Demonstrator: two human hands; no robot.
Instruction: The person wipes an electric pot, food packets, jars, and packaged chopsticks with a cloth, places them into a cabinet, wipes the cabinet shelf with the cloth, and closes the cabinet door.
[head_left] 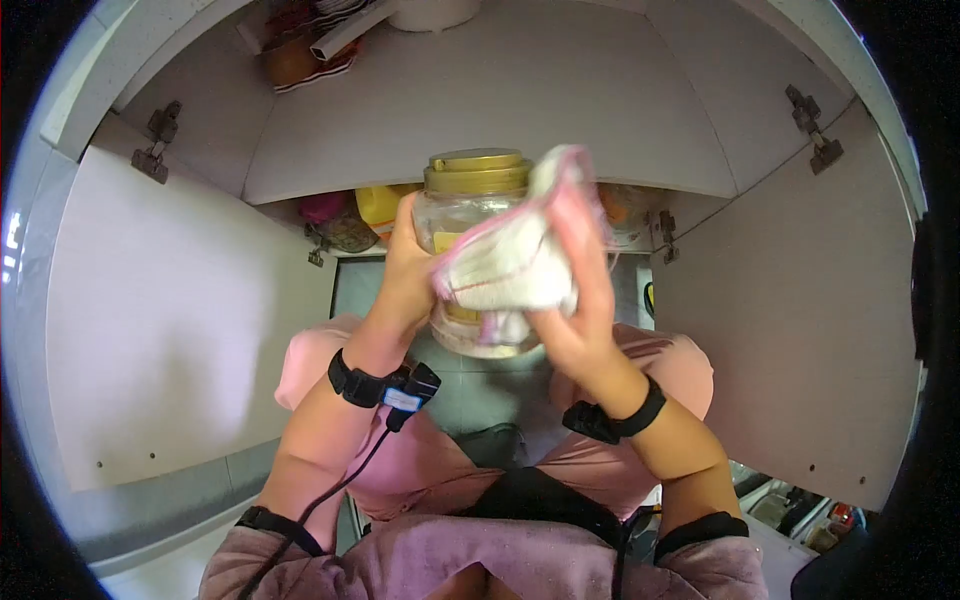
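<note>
A large clear jar [470, 208] with a gold lid is held up in front of my knees, before the open cabinet. My left hand [408, 270] grips the jar's left side, its fingers partly hidden behind it. My right hand [578, 310] is closed around a white cloth with pink edges [515, 262], which lies against the jar's front and right side. The cloth and right fingers are blurred. A yellowish label shows on the jar, partly covered by the cloth.
Open cabinet doors stand on the left [180, 320] and right [790, 310]. Behind the jar, the lower shelf holds a yellow package [380, 208] and other containers. A striped cloth [318, 75] and a white container [432, 12] lie on the upper shelf.
</note>
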